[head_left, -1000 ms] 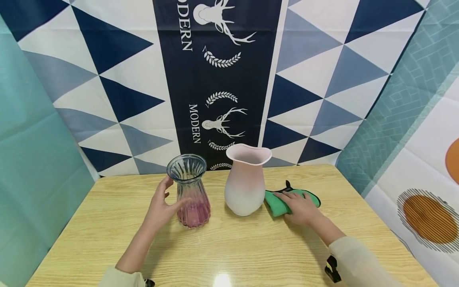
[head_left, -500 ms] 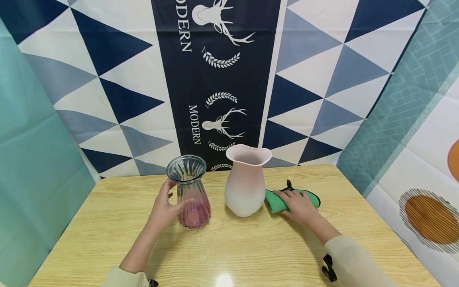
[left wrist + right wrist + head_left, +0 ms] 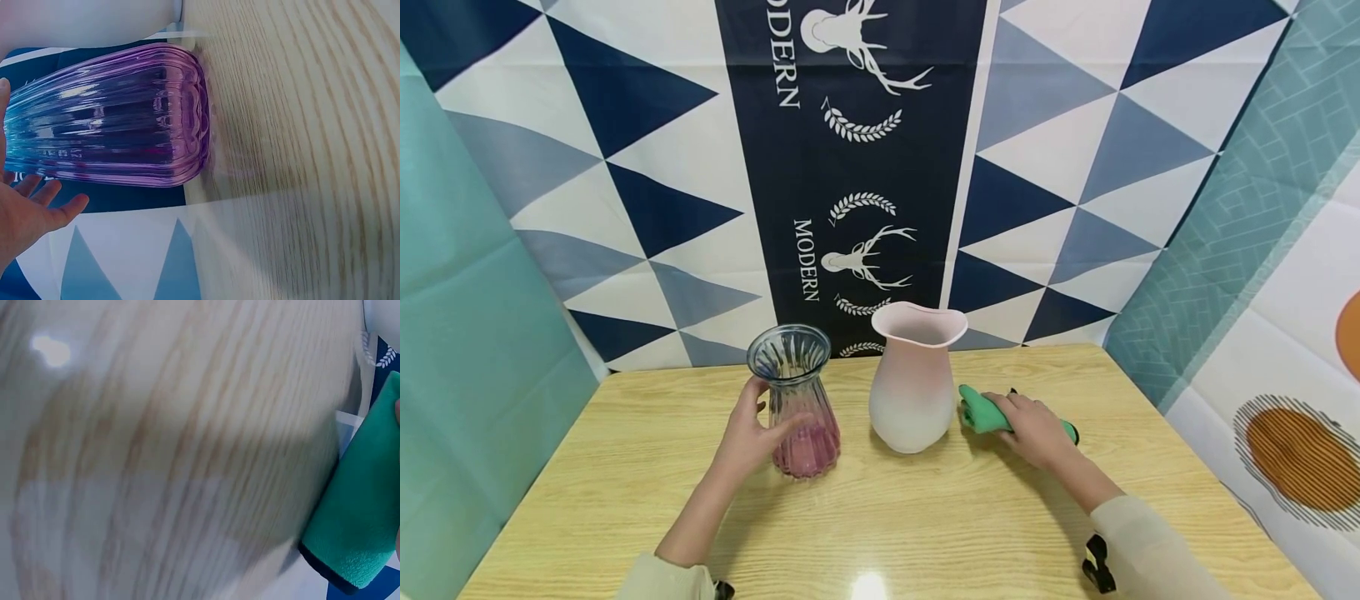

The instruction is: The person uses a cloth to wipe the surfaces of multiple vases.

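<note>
Hands well apart, each at its own thing. Left hand [image 3: 756,437] cups the ribbed glass vase fading from blue rim to pink base [image 3: 797,400], thumb across the front, fingers loosely spread at the far side; can't tell how firm the contact is. Vase upright, left of middle, toward the surface's far edge. Right hand [image 3: 1033,427] grips the folded green fabric cloth with dark trim [image 3: 983,412], toward the surface's [image 3: 910,525] far right corner, one end bunched up just beside the frosted pink-and-white vase with wavy rim [image 3: 913,392]; can't tell if they touch. Frosted vase upright, near the middle of the far edge, between the hands.

Step looks like getting hold of the cloth with the glass vase steadied. To do it well: pinch through all the folds so no layer slips, draw the bunched end back from the frosted vase first, lift clear before crossing over. Left: light, even hold around the waist, base flat; smooth glass probably slides easily.
</note>
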A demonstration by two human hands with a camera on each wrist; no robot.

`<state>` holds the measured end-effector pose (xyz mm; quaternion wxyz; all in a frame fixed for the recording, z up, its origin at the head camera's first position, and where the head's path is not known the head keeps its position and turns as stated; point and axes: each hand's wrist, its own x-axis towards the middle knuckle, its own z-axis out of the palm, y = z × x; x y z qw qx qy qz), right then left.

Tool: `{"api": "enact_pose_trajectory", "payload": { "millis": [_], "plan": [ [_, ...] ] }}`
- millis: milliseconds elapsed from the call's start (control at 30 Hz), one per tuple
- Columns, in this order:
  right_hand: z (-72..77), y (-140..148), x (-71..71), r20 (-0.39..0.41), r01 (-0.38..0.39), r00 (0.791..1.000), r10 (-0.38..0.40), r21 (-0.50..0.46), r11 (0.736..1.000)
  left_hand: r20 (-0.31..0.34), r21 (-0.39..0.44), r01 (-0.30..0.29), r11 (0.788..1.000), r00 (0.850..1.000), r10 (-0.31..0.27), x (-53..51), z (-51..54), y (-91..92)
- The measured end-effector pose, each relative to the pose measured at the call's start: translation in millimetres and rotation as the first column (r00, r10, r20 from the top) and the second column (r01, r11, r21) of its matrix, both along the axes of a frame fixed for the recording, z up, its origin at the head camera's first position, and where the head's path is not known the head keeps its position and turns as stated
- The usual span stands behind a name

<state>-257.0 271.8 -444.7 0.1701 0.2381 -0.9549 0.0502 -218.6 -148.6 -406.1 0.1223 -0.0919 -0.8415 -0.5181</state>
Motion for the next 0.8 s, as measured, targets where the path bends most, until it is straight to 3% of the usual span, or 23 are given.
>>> {"api": "enact_pose_trajectory", "payload": {
  "millis": [367,800],
  "plan": [
    [10.8,3,8.0,-0.016,0.018,1.000,-0.020,-0.134,0.991,-0.003,0.003,0.029,1.000,1.000,-0.029,-2.7,-1.6,-0.1],
    [27.0,-2,20.9,-0.126,-0.080,0.990,0.063,-0.136,0.988,0.029,0.015,0.035,0.999,0.999,-0.036,-0.9,0.2,1.4]
  ]
}}
